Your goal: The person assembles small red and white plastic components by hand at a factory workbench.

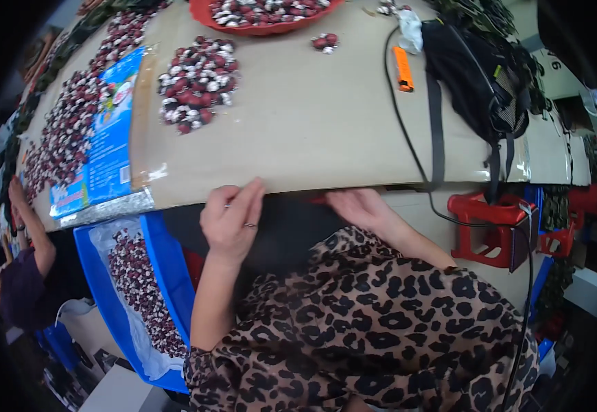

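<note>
At the table's near edge, my left hand [230,218] is raised with its thumb and fingers drawn together, and whatever they may pinch is too small to make out. To its right, my right hand [359,208] is closed just below the same edge. A small bit of red [318,200] shows at its fingertips, its kind unclear. Beyond my left hand, a pile of small dark-red and white pieces [197,86] lies on the brown tabletop [291,130]. A smaller cluster of the same pieces [325,43] sits farther off.
A red basin [257,29] of pieces stands at the back. A long heap [72,127] covers the table's left, beside a blue printed sheet [114,137]. A blue bin [165,275] stands below. Right are an orange utility knife [403,69], a black bag [460,75], a cable and a red stool [487,223].
</note>
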`<state>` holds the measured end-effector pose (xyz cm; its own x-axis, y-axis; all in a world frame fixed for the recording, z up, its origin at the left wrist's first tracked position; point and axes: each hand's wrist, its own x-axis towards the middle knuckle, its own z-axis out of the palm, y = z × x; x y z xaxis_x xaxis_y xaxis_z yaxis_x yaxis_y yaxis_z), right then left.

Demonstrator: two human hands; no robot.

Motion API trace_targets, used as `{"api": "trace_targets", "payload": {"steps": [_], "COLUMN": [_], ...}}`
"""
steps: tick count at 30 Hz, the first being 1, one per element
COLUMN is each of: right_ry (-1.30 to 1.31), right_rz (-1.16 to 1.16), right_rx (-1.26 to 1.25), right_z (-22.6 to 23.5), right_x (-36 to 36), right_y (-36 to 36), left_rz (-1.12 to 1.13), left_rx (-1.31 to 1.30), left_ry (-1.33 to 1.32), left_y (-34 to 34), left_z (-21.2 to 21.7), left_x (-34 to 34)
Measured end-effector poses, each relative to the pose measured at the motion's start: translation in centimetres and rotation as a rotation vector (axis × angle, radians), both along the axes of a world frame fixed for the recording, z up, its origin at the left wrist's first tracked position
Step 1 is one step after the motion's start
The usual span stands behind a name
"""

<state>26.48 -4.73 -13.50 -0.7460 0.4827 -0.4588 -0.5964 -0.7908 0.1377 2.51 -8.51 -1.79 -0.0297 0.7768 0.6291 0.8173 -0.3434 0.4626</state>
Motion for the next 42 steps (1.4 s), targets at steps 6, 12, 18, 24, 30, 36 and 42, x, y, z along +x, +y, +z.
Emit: {"api": "trace_targets", "payload": {"steps": [6,12,18,24,30,36,42], "right_ry": [-1.076,-1.244,-1.1,-1.183,-0.896,-1.142,-1.17], "right_rz": [1.066,1.072,0.607,0.786,0.737,0.866,0.97], "right_rx": [0.961,1.084,0.419,0.757,0.755,0.621,0.678], "right_z": [-16.1,-16.8,-16.2,-13.0,-14.8,-13.4,-11.9], "right_x": [0.5,3.0,3.6,2.4,5.2,4.9,1.8], "right_y": [1.5,-0.3,-0.3,0.6,1.8,1.8,2.9], "left_rz": [0.246,0.618,0.857,0.85,0.971,0.95,0.942], "left_rx": [-0.123,-0.021,-0.14,-0.101,0.178,0.322,0.384], "left_ry": [-0.322,-1.143,-1.697,-2.124,-2.071,-2.055,-2.057], "left_y": [-1.1,-8.8,-21.1,-25.1,-22.6,-24.5,-23.0], "left_z": [-0.4,-0.8,-7.1,-9.2,-9.5,-10.5,-9.4], "left_x": [-1.8,-14.6,-29.0,-28.6,-24.2,-23.1,-22.4]}}
